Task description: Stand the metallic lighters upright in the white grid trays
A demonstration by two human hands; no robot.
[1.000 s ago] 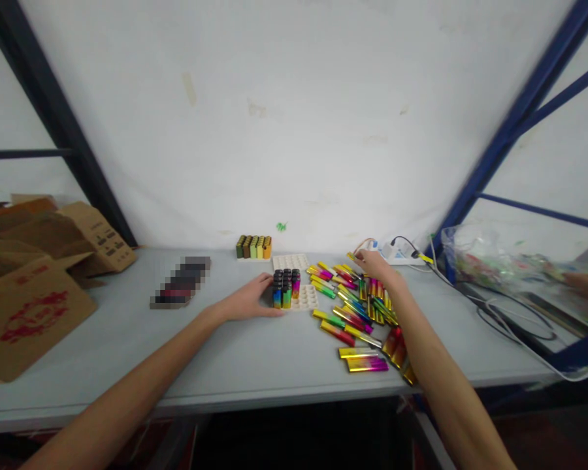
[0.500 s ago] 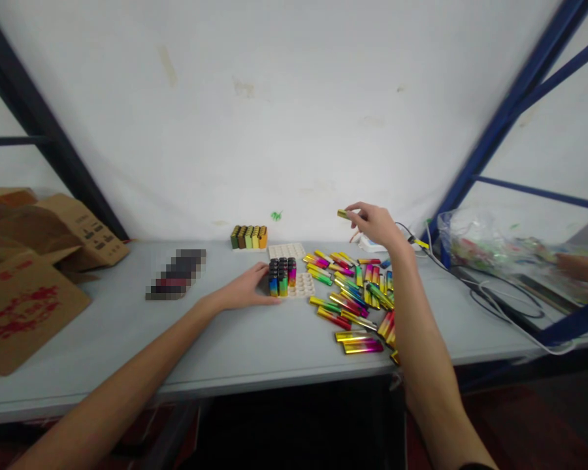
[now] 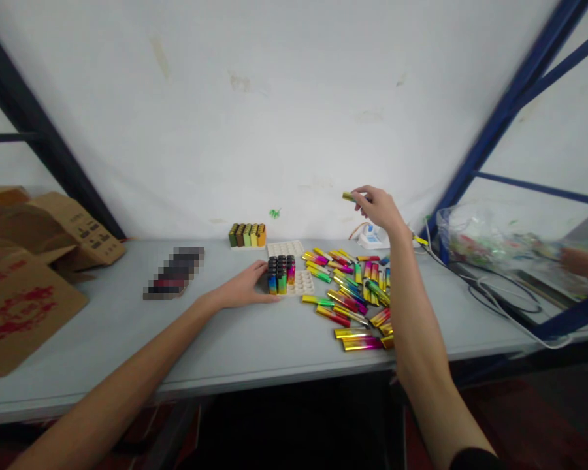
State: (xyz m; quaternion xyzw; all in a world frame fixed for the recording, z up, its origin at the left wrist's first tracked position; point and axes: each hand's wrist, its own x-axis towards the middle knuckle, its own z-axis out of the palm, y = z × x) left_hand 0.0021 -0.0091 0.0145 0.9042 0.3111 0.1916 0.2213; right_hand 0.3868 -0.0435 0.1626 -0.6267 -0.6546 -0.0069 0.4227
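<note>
The left hand (image 3: 244,286) keeps its place of 1 s ago at the left end of the near white tray (image 3: 304,282), thumb and fingers curved round the tray's upright lighters (image 3: 277,281), though whether they clamp I cannot tell. Right of the tray lie the loose lighters (image 3: 343,299) in a scatter; the right hand (image 3: 378,207), at the back of that scatter 1 s ago, is now raised well above the tray's level and to its right, pinching 1 gold-coloured lighter (image 3: 347,196) between thumb and fingers.
</note>
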